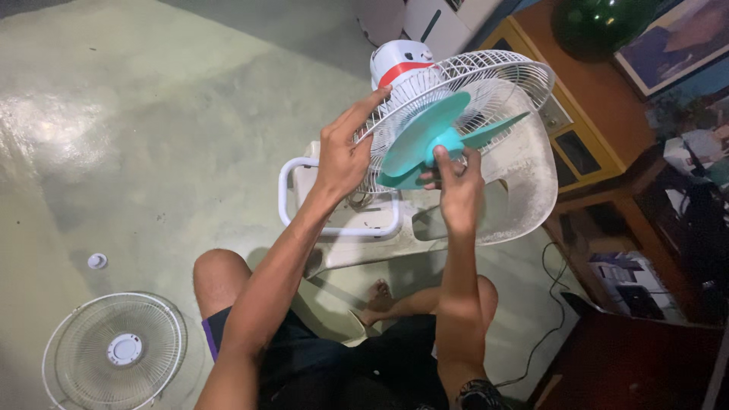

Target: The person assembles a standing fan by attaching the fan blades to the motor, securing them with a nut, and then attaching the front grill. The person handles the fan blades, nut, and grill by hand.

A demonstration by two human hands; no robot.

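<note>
Fan blade: smooth teal plastic, curved lobes, hub pinched in right hand. Rear guard: white wire dome, rim clasped by left hand. Below the hands: pitted white plastic chair. Far below left hand, on glossy floor: 1 round wire front guard.

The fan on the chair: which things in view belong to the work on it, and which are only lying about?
In the work:
left hand on the rear grille
right hand at the hub of the teal blade
front grille on the floor
small white cap

Lying about:
green glass ball
framed picture
black cable
</note>
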